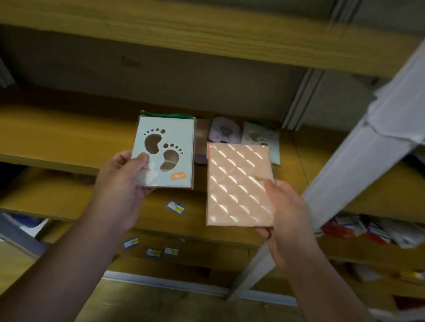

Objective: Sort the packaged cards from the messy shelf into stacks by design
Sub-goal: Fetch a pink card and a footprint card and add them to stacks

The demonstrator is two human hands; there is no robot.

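My left hand (120, 181) grips the lower left corner of a pale blue packaged card with two cut-out footprints (173, 137) and an orange sticker. My right hand (286, 211) holds the lower right corner of a pink card with a shiny quilted diamond pattern (234, 183). Both cards are held up side by side in front of the wooden shelf (63, 136). Behind them on that shelf lie more packaged cards: a purple-patterned one (224, 130) and a pale one (260, 136). Something green (167, 114) shows just above the footprint card.
A grey metal upright (365, 156) slants across the right side. A lower wooden shelf (65, 204) carries small blue-and-yellow price labels (175, 207). At the lower right lie more packaged goods in red and white (377, 230). Another wooden shelf board (187, 27) runs overhead.
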